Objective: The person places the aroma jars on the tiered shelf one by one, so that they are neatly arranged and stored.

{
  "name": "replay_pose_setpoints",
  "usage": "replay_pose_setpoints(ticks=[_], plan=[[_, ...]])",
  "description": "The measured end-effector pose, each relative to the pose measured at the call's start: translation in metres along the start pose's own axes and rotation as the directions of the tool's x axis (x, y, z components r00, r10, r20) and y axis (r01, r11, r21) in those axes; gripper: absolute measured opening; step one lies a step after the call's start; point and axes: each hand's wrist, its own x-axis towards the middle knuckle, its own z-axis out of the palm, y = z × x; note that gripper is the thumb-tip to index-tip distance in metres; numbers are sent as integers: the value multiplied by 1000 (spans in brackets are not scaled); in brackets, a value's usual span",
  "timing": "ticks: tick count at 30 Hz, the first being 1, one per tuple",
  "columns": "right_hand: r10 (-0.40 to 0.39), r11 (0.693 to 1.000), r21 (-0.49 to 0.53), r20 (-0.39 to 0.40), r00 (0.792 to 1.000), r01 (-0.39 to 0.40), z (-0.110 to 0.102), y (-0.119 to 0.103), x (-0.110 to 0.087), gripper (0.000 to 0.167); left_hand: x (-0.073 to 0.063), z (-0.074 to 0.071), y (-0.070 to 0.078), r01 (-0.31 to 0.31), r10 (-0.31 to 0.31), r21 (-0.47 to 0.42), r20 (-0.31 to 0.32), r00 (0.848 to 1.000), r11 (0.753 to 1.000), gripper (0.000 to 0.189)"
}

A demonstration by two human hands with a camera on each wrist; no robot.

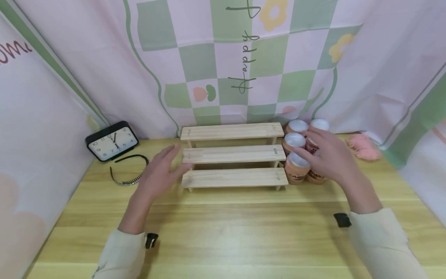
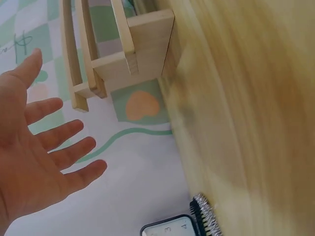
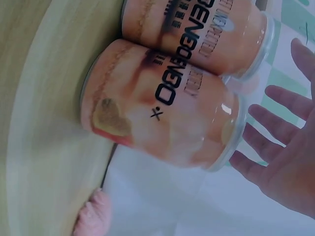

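A three-step wooden stand stands at the back middle of the table. Beside its left end, my left hand is raised with fingers spread and nothing in it; the left wrist view shows its bare palm. Several orange-pink cans with pale lids are grouped against the stand's right end. Over them hovers my right hand, fingers extended, partly hiding the right-hand cans. In the right wrist view, its straight fingertips lie close to the rim of a printed can.
On the left, a black-framed clock leans near the curtain, with a dark beaded headband before it. A pink fluffy thing lies right of the cans. Patterned cloth closes off the back and sides of the wooden table.
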Motion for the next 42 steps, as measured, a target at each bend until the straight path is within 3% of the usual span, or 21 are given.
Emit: replay_pose_setpoints(ticks=[4,11,16,19,26,34,42], plan=[[75,995,61,68,995,-79,-3,7,-5,72,-2,4,0,14,-13,-51,7,1000,999,79],[114,983,141,53,992,-121,-4,20,-14,72,-4,8,-4,26,-23,-166,21,1000,986,80],[154,970,181,66,986,-164,-7,28,-21,72,-5,13,-9,46,-22,-352,72,997,935,77],[171,965,185,84,982,-184,-8,31,-23,73,-6,15,-12,71,-34,-415,95,995,907,78],[153,969,177,101,983,-169,-6,36,-28,72,-8,21,-19,113,-45,-494,147,988,862,80],[158,962,204,115,981,-179,-4,42,-34,77,-10,26,-23,135,-56,-511,167,984,849,82],[165,953,236,128,978,-192,-6,46,-38,77,-11,28,-23,198,-112,-557,185,976,807,95]])
